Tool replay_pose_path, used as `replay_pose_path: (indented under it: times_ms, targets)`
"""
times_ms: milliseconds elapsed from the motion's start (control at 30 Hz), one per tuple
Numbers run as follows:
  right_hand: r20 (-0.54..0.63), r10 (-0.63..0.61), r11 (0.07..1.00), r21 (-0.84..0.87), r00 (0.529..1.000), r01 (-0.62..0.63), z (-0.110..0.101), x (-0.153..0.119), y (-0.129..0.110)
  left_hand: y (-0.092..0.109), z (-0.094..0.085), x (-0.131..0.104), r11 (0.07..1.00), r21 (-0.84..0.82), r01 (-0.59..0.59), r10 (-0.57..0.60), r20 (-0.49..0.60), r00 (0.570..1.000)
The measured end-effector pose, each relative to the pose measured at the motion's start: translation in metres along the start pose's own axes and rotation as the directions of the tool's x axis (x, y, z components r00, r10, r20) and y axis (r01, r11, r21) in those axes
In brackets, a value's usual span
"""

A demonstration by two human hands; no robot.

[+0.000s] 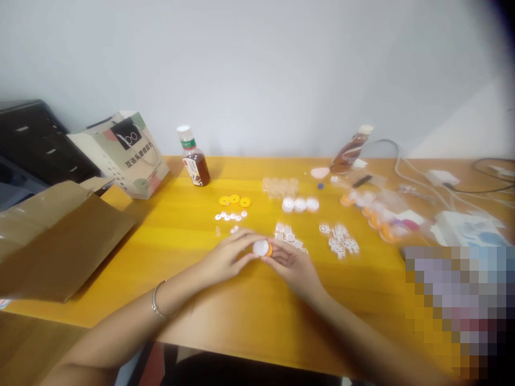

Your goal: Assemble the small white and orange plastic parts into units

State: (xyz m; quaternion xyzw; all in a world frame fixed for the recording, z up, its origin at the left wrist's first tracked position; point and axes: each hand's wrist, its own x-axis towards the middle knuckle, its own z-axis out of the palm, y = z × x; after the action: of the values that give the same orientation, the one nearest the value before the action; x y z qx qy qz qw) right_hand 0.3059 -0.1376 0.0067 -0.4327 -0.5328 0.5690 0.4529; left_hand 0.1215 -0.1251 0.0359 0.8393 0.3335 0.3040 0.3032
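My left hand [227,258] and my right hand [295,267] meet over the middle of the table, both closed on a small round white and orange piece [261,247]. The thumb and fingers of each hand pinch it from either side. Beyond my hands lie yellow discs [234,199], small white round pieces [227,217] and a row of white round caps [300,205]. White flat pieces [286,234] are just behind my right fingers, partly hidden. White gear-like pieces [338,239] lie to the right.
An open cardboard box [60,241] and a paper bag [132,153] stand at left. Two drink bottles [196,163] [351,151] stand near the wall. Clear pieces [280,187] lie at the back. Cables [422,179], orange and white pieces [372,214] and a white box [469,228] are at right.
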Motion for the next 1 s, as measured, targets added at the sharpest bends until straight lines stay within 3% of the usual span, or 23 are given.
replay_pose_path:
  times_ms: [567, 800, 1000]
  targets:
    - [0.046, 0.035, 0.999, -0.011, 0.998, -0.035, 0.0, 0.0, -0.002, 0.003, -0.009, 0.0, 0.994, 0.087, -0.071, 0.061, 0.113, 0.992]
    - [0.128, 0.093, 0.995, -0.03, 0.987, -0.09, -0.002, 0.0, -0.004, 0.005, -0.014, 0.0, 0.991, 0.098, -0.095, 0.075, 0.189, 0.979]
    - [0.122, 0.093, 0.996, -0.006, 0.988, -0.093, -0.002, -0.001, -0.001, 0.002, -0.012, -0.002, 0.986, 0.116, -0.123, 0.101, 0.181, 0.978]
